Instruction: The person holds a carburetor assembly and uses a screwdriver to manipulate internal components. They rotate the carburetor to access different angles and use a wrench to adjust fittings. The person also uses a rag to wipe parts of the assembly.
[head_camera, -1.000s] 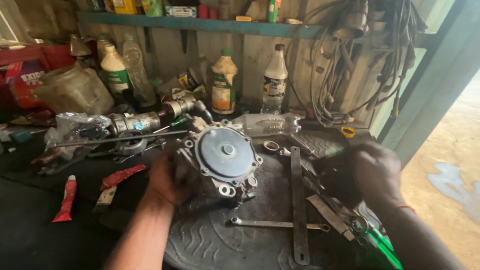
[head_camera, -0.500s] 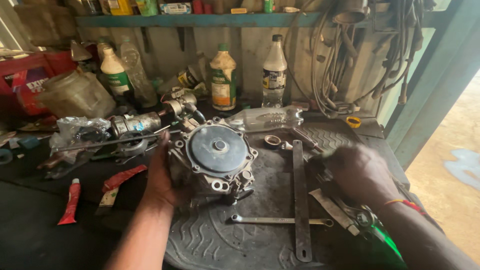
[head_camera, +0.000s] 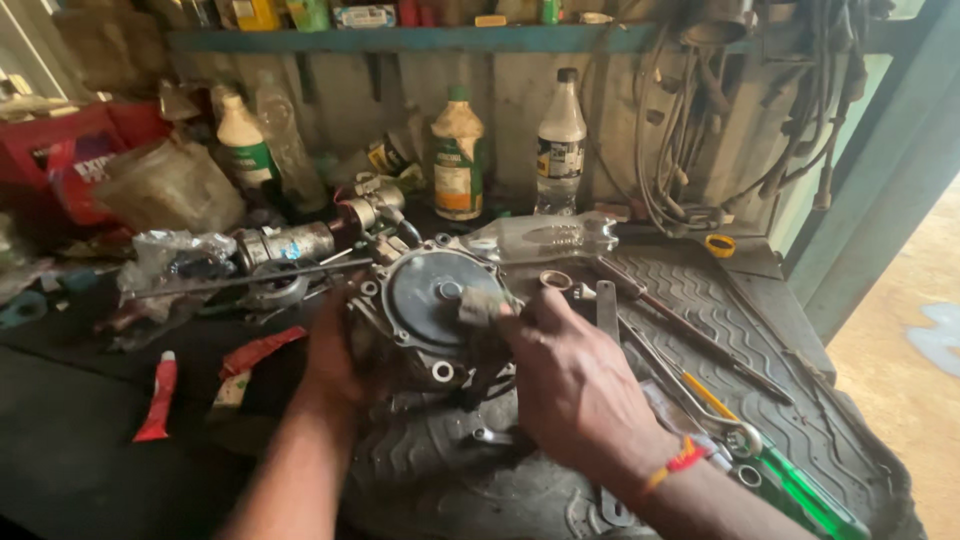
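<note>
The pump housing (head_camera: 430, 310), a grey metal casting with a round face and bolt ears, sits on a ribbed rubber mat (head_camera: 720, 300) near the middle of the worktop (head_camera: 70, 440), between the two hands. The left hand (head_camera: 335, 350) grips its left side, fingers curled around the casting's edge, forearm running in from the near edge. The right hand (head_camera: 575, 385) comes over from the right, palm down, wrist bent, fingertips pinched on a small grey pad (head_camera: 480, 305) pressed against the round face. A red-and-yellow band (head_camera: 675, 465) circles that wrist. Just right of the right hand lie a spanner (head_camera: 690, 395) and a green-handled screwdriver (head_camera: 800, 490). A red tube (head_camera: 158, 398) lies toward the left edge.
</note>
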